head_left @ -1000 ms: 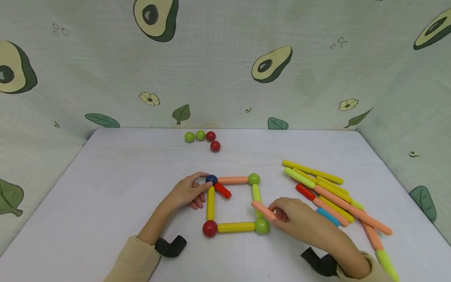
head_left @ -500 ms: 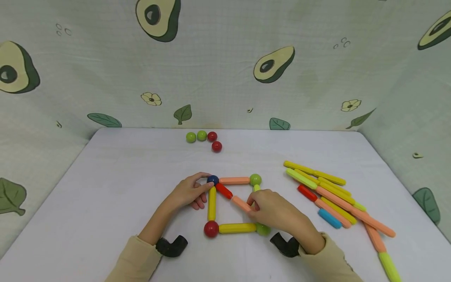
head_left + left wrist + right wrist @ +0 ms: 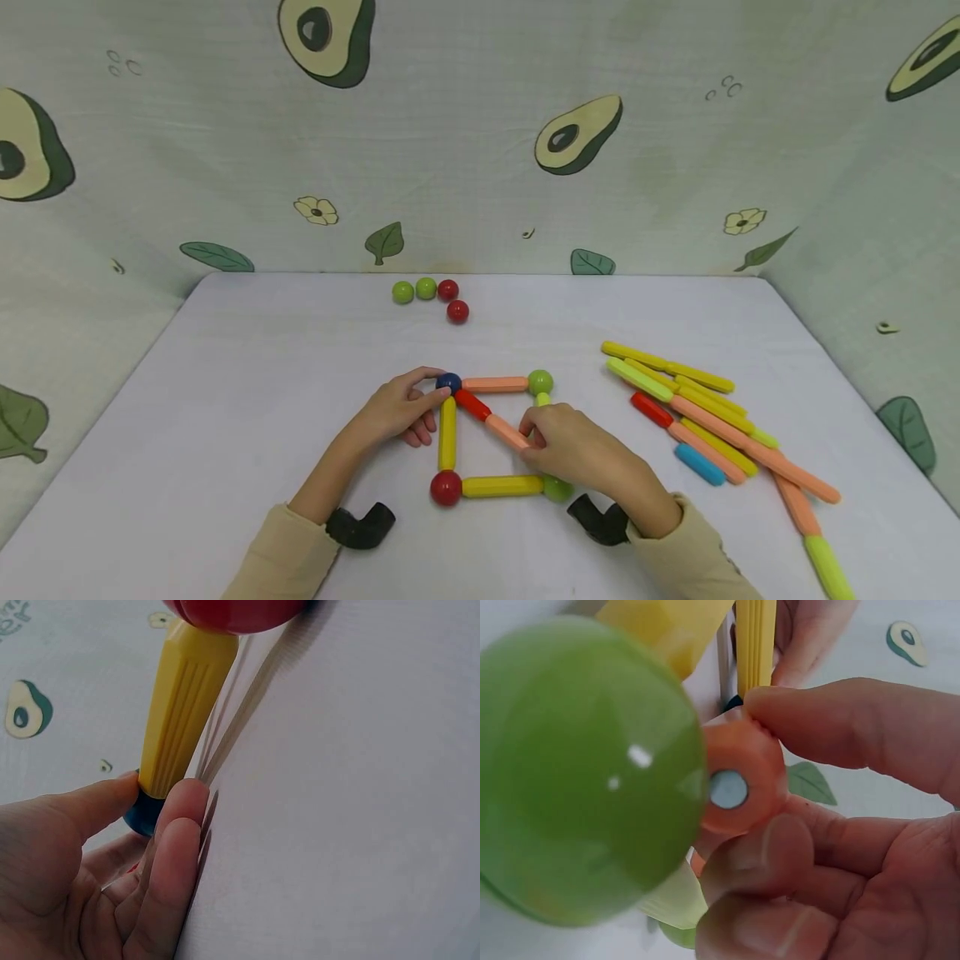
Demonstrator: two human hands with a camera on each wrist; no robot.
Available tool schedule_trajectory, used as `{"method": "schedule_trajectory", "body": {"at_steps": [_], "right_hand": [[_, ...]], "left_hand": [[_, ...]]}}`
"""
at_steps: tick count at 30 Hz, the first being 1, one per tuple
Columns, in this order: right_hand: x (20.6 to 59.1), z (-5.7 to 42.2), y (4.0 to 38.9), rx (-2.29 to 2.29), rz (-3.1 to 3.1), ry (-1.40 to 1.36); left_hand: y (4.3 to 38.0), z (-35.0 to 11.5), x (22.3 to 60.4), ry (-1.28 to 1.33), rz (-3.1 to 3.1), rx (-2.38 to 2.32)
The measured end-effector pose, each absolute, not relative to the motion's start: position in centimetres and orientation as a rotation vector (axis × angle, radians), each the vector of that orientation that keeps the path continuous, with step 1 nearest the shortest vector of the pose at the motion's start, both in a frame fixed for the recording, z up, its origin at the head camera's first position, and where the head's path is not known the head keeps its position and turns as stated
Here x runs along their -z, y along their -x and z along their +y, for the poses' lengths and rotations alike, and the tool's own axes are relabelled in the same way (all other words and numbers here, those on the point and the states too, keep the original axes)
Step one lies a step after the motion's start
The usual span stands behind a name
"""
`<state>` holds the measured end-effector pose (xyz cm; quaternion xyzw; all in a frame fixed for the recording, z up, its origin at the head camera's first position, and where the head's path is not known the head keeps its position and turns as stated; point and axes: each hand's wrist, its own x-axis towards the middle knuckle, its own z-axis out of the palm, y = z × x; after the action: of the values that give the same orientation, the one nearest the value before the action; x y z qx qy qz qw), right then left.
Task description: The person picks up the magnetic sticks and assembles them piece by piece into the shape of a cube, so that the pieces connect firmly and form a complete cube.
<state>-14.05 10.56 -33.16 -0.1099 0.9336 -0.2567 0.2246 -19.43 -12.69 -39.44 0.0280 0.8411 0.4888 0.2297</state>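
In the head view my left hand [image 3: 396,408] holds the blue ball [image 3: 449,382] between thumb and fingers, at a corner of a four-sided frame. From that ball a short red magnetic stick [image 3: 472,405] slants inward. My right hand [image 3: 588,448] pinches an orange magnetic stick [image 3: 504,431], its far end against the red one, in line across the frame. A round silver magnet [image 3: 728,788] shows in the orange stick's near end, close beside the green ball [image 3: 585,772] in the right wrist view. A yellow stick [image 3: 184,709] runs from the blue ball to the red ball [image 3: 240,611].
The frame's other sides are an orange stick [image 3: 495,384], a yellow stick [image 3: 502,486] and a lime stick partly behind my right hand. Several loose sticks [image 3: 712,417] lie in a heap at the right. Two green balls [image 3: 414,290] and two red balls [image 3: 453,301] sit farther back.
My right hand has moved left and inward with the orange stick, bringing its end to the red stick. My left hand has stayed at the blue ball.
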Motion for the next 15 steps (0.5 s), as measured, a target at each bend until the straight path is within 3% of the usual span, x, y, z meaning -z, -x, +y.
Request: {"method": "schedule_trajectory", "body": {"at_steps": [15], "right_hand": [[33.72,10.41,13.89,0.670,2.560,0.326]], "left_hand": [[19.40,-12.92,39.44,-0.098,2.289,-1.379]]}}
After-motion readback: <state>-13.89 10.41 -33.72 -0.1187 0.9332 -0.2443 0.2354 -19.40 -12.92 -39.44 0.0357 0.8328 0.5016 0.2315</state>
